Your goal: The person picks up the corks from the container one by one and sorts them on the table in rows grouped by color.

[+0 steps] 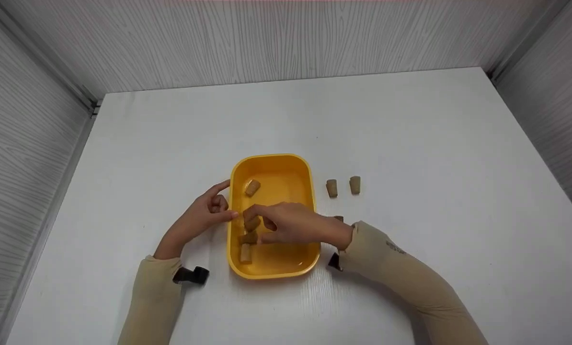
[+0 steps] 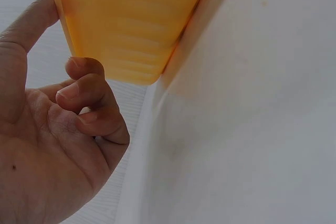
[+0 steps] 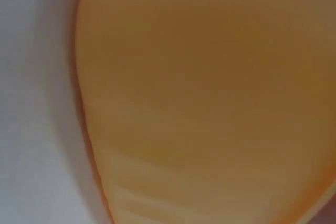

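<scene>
A yellow container (image 1: 271, 276) holds several brown corks. One cork (image 1: 253, 188) lies near its far left corner; a second cork (image 1: 252, 224) is under the right index finger, with two more, a cork (image 1: 248, 238) and a cork (image 1: 245, 254), nearer the front. My left hand (image 1: 197, 218) grips the left side, thumb over the rim, index finger against the outer wall. In the left wrist view the other fingers of that hand (image 2: 63, 129) are curled beside the container (image 2: 131, 30). My right hand (image 1: 298, 223) reaches inside, index finger bent down at the corks, thumb apart from it.
To the right of the container, a cork (image 1: 332, 188) and another cork (image 1: 355, 185) stand on the white table (image 1: 410, 143). A third cork (image 1: 338, 218) is partly hidden by my right wrist. Grey wood-patterned panels (image 1: 291, 43) enclose the table's back and sides.
</scene>
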{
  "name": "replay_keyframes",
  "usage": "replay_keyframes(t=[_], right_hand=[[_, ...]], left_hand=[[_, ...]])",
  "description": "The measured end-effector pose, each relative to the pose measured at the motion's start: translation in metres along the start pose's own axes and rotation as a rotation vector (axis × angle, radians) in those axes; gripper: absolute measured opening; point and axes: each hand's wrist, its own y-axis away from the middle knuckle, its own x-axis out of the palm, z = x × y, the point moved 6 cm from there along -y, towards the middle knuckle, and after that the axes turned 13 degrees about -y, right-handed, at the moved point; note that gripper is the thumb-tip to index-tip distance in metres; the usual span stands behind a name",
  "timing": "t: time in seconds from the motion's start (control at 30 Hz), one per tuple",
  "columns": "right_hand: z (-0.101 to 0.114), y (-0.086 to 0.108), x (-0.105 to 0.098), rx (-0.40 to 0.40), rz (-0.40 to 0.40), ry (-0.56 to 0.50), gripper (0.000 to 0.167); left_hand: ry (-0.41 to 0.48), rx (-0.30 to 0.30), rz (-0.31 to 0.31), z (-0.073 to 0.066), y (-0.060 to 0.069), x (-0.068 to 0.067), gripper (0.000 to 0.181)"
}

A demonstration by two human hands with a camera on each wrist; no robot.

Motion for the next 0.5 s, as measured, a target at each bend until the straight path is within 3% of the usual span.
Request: replay_keyframes(t=[0.3, 0.5], right_hand=[[-0.001, -0.005, 0.025, -0.004, 0.099, 0.059, 0.04], [-0.002, -0.008, 0.033, -0.035, 0.122, 0.103, 0.038]], left_hand=[[-0.028, -0.001, -0.006, 0.0, 0.0, 0.001, 0.076], [-0.032, 0.012, -0.004, -0.002, 0.0, 0.0, 0.076]])
